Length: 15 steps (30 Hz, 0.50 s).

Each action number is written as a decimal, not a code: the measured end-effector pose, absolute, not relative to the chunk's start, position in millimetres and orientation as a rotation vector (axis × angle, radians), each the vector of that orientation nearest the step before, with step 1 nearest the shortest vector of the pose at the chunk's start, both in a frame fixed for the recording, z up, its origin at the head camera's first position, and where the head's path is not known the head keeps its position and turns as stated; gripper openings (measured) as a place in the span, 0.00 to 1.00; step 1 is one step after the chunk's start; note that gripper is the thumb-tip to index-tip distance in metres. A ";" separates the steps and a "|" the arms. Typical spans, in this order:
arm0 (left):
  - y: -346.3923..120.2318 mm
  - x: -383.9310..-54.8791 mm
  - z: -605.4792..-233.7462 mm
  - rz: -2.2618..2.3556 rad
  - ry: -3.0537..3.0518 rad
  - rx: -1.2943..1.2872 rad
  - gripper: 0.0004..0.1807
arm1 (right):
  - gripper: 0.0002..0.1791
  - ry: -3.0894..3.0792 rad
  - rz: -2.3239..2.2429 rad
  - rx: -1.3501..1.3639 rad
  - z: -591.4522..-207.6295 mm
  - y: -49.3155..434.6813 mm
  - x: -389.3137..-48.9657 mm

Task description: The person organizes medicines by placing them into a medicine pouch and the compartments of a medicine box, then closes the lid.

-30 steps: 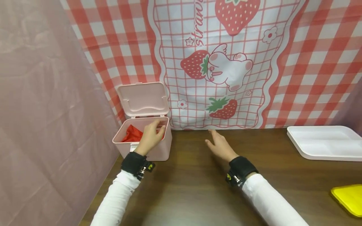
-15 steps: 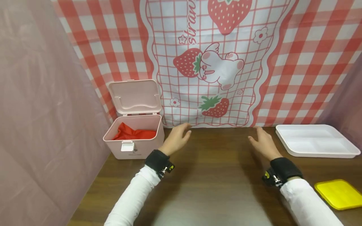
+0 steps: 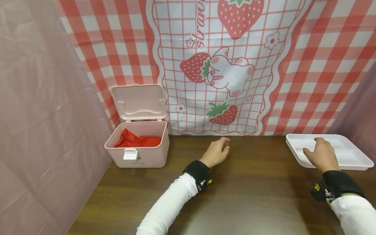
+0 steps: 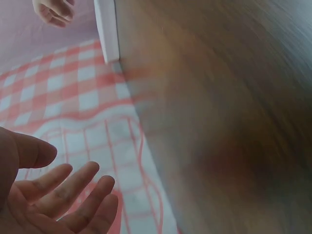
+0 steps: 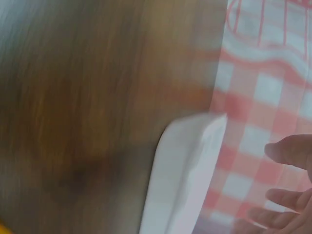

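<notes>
My left hand hovers over the middle of the wooden table, fingers loosely bent with nothing between them; the left wrist view shows its fingers apart. At the right, my right hand is above the near left part of a white divided tray, holding nothing. In the right wrist view the tray's side wall stands beside that hand, whose thumb and fingers are spread. Whether the right hand touches the tray, I cannot tell. A pink lidded box with its lid up stands at the left, red cloth inside.
A red-and-white checked strawberry curtain hangs along the table's back edge. A plain pinkish curtain closes off the left side. A yellow corner shows at the lower left of the right wrist view. Brown tabletop lies between box and tray.
My left hand has moved right, away from over the pink box to mid-table. My right hand has also moved right and is now over the tray. The head view has shifted slightly.
</notes>
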<state>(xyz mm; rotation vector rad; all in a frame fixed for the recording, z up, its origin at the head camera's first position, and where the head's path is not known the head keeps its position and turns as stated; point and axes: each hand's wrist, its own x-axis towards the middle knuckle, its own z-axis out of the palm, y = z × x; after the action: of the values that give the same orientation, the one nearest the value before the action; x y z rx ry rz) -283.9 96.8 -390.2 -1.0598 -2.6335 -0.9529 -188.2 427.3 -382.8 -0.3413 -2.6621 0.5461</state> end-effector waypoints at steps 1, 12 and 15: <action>104.8 -282.3 -391.8 -0.965 -2.639 -1.054 0.15 | 0.32 -2.670 0.548 -0.382 -383.6 434.4 -184.7; 182.6 -265.0 -408.1 -1.089 -2.713 -1.016 0.16 | 0.34 -2.750 0.455 -0.932 -392.4 495.1 -162.5; 199.8 -259.7 -412.3 -1.077 -2.755 -0.978 0.16 | 0.36 -2.783 0.473 -1.047 -396.9 508.2 -157.9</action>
<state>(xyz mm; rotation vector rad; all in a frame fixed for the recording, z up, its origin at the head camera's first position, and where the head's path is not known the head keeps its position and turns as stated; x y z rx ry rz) -259.7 199.8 -412.3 -0.9785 -2.7553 -1.0770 -157.9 508.2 -396.9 -1.0470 -2.7832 0.4734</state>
